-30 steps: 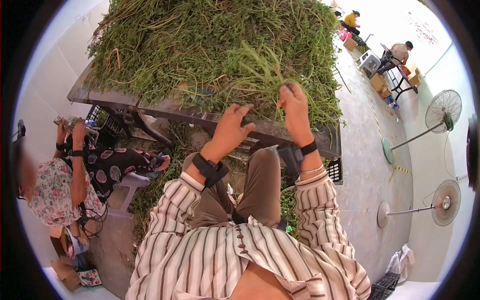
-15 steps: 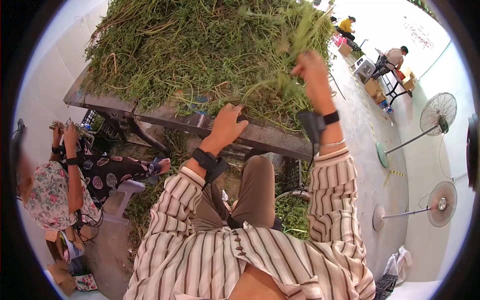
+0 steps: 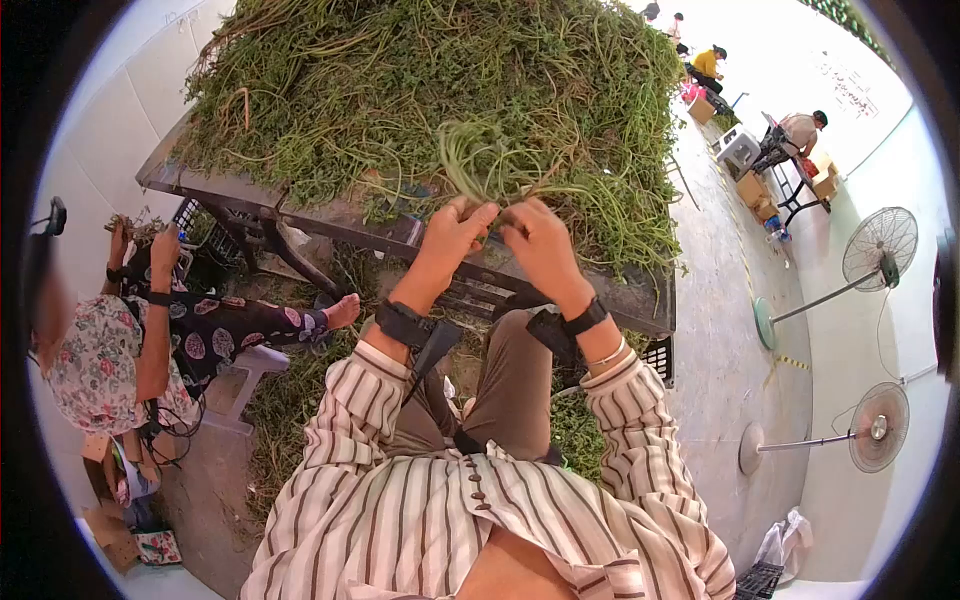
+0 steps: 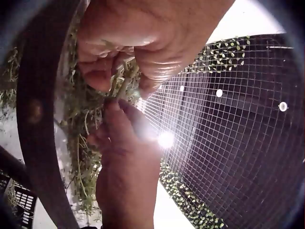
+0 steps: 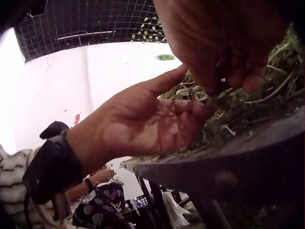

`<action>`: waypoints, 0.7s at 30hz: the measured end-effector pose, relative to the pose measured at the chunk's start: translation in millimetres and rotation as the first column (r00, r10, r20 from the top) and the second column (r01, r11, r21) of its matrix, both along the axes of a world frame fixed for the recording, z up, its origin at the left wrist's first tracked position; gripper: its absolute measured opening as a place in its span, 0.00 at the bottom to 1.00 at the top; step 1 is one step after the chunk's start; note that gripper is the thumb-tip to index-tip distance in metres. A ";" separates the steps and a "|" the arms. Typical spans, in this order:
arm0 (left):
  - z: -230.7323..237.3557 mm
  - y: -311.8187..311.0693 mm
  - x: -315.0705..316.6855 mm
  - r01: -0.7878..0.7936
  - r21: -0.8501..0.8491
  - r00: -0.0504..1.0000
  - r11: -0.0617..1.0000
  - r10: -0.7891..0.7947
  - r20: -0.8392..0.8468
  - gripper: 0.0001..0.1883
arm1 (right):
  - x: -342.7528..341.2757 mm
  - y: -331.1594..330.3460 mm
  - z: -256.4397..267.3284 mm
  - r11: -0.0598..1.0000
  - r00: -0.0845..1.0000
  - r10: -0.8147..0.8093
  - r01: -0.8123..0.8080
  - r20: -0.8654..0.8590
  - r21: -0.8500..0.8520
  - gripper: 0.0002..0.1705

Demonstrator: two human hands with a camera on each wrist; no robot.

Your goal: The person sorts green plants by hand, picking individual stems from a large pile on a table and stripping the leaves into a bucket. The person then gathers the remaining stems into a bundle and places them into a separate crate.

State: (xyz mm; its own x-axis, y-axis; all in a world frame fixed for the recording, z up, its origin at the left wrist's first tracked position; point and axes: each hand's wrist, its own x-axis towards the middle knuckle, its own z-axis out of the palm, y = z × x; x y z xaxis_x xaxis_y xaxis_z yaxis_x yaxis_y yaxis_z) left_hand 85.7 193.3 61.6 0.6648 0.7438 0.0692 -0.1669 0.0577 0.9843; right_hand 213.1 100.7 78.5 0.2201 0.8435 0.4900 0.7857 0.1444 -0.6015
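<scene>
Both hands meet just over the near edge of a table heaped with leafy green plants. My left hand pinches green stems, whose looped tops rise beyond the fingers. In the left wrist view a thick stem runs between left thumb and fingers down to the right fingertips. My right hand pinches the same stems at their lower end, its fingers bent close to the left thumb. In the right wrist view the right hand partly hides the stem ends and the left fingertips.
A person in a floral top sits at the left, handling plants. Cut plants litter the floor under and beside the table. Two standing fans are along the right wall. Farther back are other people, a white stool and cardboard boxes.
My right hand swung out to the right over the heap with blurred stems, then came back beside the left hand. The left hand has left the table edge and now pinches stems.
</scene>
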 end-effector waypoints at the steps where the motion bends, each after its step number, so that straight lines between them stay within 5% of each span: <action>1: -3.6 1.8 0.8 -0.013 -0.024 0.999 1.000 0.012 -0.045 0.18 | -3.5 -1.2 -3.4 1.000 1.000 0.000 0.000 -0.001 0.000 0.06; 5: -23.8 7.9 4.8 -0.027 -0.198 0.999 0.980 0.031 0.017 0.12 | -11.7 -10.3 -6.1 1.000 0.997 0.011 -0.011 -0.078 0.003 0.14; 7: -24.8 10.2 4.5 -0.028 -0.245 0.998 0.969 0.040 0.047 0.11 | -11.9 -15.2 -5.3 0.995 0.966 -0.096 0.097 -0.242 -0.008 0.20; 11: -21.8 12.2 3.4 -0.051 -0.300 0.984 0.953 0.098 0.146 0.08 | 8.9 -14.6 -9.6 0.970 0.945 -0.225 0.240 -0.239 0.033 0.24; 14: -8.1 12.6 0.7 -0.057 -0.347 0.956 0.936 0.151 0.252 0.07 | 30.4 -14.5 -12.0 0.944 0.956 -0.273 0.246 -0.102 -0.219 0.27; 21: 26.4 50.0 -38.3 -0.149 -0.431 0.808 0.890 0.361 0.466 0.06 | 72.6 -8.3 -20.8 0.885 0.947 -0.317 0.312 0.043 -0.345 0.22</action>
State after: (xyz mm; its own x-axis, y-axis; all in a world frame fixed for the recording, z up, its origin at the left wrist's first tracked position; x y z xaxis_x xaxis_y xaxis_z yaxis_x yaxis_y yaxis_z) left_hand 47.4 243.3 87.9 0.3874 0.9210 0.0421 -0.7044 0.2662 0.6579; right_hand 285.7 92.4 57.6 0.5065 0.8437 0.1778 0.7468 -0.3261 -0.5796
